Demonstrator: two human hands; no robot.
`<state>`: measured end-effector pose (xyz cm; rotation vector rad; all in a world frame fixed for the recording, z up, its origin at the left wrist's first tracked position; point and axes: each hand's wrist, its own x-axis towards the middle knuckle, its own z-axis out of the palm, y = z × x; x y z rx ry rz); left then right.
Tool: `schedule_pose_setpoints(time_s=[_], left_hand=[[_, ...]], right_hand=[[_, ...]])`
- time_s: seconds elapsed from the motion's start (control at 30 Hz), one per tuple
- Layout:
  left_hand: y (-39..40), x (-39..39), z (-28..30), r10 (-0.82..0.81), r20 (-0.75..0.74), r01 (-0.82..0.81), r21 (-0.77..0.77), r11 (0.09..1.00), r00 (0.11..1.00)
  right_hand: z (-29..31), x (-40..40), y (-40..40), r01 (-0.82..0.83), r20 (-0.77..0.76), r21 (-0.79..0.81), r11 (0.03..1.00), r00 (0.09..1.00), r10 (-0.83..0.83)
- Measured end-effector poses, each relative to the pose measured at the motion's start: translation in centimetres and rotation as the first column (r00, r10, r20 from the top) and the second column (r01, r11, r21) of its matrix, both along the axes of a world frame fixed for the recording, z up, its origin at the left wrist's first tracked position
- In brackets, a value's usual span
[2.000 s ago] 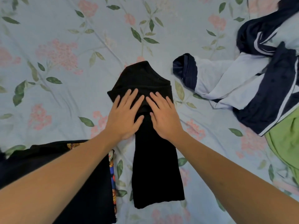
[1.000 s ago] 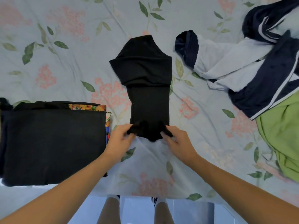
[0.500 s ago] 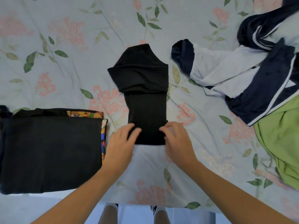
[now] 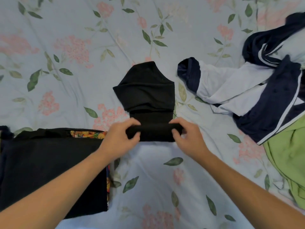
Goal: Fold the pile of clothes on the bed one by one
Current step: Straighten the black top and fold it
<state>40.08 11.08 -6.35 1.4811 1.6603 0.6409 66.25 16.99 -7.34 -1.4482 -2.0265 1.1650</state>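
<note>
A narrow black garment [image 4: 146,93] lies lengthwise in the middle of the floral bed sheet [image 4: 82,47], its far end folded over. The near end is turned up into a short doubled band. My left hand [image 4: 122,139] pinches the left end of that band, and my right hand [image 4: 186,138] pinches the right end. Both hold it just above the sheet. To the right lies an unfolded pile: a navy and white garment [image 4: 257,91] and a green garment [image 4: 290,162].
A stack of folded dark clothes [image 4: 49,166] sits at the left beside my left forearm, with a fruit-print piece [image 4: 87,134] showing at its far edge. The bed's near edge runs along the bottom of the view.
Both hands moved from the garment's middle to its near end, took hold of it and turned it away from me, so the garment is shorter. The camera view shifted with my head.
</note>
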Motion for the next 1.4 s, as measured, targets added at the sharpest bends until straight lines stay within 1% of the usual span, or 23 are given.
schedule_pose_setpoints(time_s=[0.07, 0.13, 0.17, 0.2, 0.27, 0.33, 0.37, 0.4, 0.43, 0.5, 0.57, 0.6, 0.67, 0.77, 0.83, 0.93, 1.1, 1.2, 1.33, 1.4], left_hand=[[4.8, -1.2, 1.4, 0.140, 0.120, -0.141, -0.006, 0.990, 0.983], [10.5, -2.5, 1.5, 0.227, 0.172, -0.227, -0.019, 0.974, 0.959], [13.1, -2.9, 1.2, 0.278, 0.171, -0.275, -0.042, 0.961, 0.945], [15.6, -3.2, 0.9, 0.331, 0.140, -0.324, -0.069, 0.944, 0.933], [18.8, -3.2, 0.2, 0.408, 0.030, -0.404, -0.081, 0.911, 0.913], [19.5, -3.2, -0.4, 0.465, -0.101, -0.471, -0.050, 0.881, 0.880], [19.2, -3.4, -0.9, 0.486, -0.150, -0.499, -0.064, 0.864, 0.861], [18.4, -3.6, -1.3, 0.495, -0.173, -0.517, -0.118, 0.848, 0.852], [17.6, -3.8, -1.9, 0.495, -0.169, -0.521, -0.204, 0.829, 0.852], [16.1, -4.2, -3.0, 0.474, -0.151, -0.495, -0.359, 0.791, 0.867], [15.7, -4.4, -3.7, 0.474, -0.130, -0.482, -0.407, 0.776, 0.871], [15.9, -4.5, -3.8, 0.494, -0.083, -0.479, -0.426, 0.768, 0.866], [16.4, -4.6, -3.7, 0.541, 0.054, -0.454, -0.478, 0.752, 0.839], [16.3, -5.0, -3.2, 0.557, 0.202, -0.377, -0.550, 0.745, 0.806], [15.6, -5.2, -2.9, 0.533, 0.263, -0.329, -0.550, 0.768, 0.804], [13.5, -5.3, -1.3, 0.525, 0.331, -0.306, -0.529, 0.792, 0.784], [7.8, -7.5, 3.4, 0.507, 0.351, -0.322, -0.466, 0.824, 0.788], [3.0, -9.7, 7.7, 0.513, 0.323, -0.350, -0.447, 0.824, 0.795], [-4.5, -13.6, 13.0, 0.567, 0.316, -0.391, -0.474, 0.789, 0.761], [-8.3, -15.8, 14.6, 0.615, 0.316, -0.433, -0.487, 0.759, 0.723]], right_hand=[[1.0, -1.3, 4.9, 0.066, -0.060, -0.076, 0.995, 0.996, -0.071], [1.4, -3.4, 10.5, 0.163, -0.061, -0.094, 0.982, 0.984, -0.169], [1.3, -4.5, 12.9, 0.232, -0.054, -0.105, 0.967, 0.970, -0.238], [1.2, -5.3, 14.9, 0.305, -0.046, -0.119, 0.945, 0.949, -0.312], [0.6, -6.4, 16.9, 0.439, -0.003, -0.138, 0.888, 0.896, -0.443], [0.2, -6.9, 16.0, 0.495, 0.079, -0.131, 0.859, 0.869, -0.488], [-0.1, -6.9, 14.9, 0.486, 0.124, -0.169, 0.858, 0.874, -0.470], [-0.6, -6.9, 13.7, 0.473, 0.158, -0.243, 0.847, 0.880, -0.447], [-1.0, -7.0, 12.6, 0.468, 0.175, -0.327, 0.821, 0.883, -0.435], [-1.7, -7.3, 11.7, 0.501, 0.181, -0.422, 0.755, 0.863, -0.472], [-2.1, -7.7, 12.2, 0.551, 0.158, -0.496, 0.671, 0.817, -0.555], [-2.2, -7.8, 12.6, 0.562, 0.142, -0.542, 0.625, 0.794, -0.591], [-2.5, -7.8, 13.4, 0.531, 0.113, -0.630, 0.567, 0.785, -0.609], [-1.6, -7.9, 13.4, 0.405, 0.055, -0.748, 0.525, 0.828, -0.559], [-0.7, -8.0, 13.0, 0.345, -0.002, -0.764, 0.545, 0.844, -0.537], [0.3, -8.0, 11.4, 0.323, -0.070, -0.725, 0.608, 0.844, -0.531], [3.9, -9.5, 6.5, 0.229, -0.195, -0.704, 0.672, 0.848, -0.494], [6.6, -11.7, 1.9, 0.165, -0.256, -0.716, 0.678, 0.842, -0.475], [9.9, -15.8, -5.1, 0.085, -0.320, -0.736, 0.671, 0.831, -0.456], [11.0, -18.0, -8.7, 0.065, -0.324, -0.743, 0.666, 0.836, -0.443]])
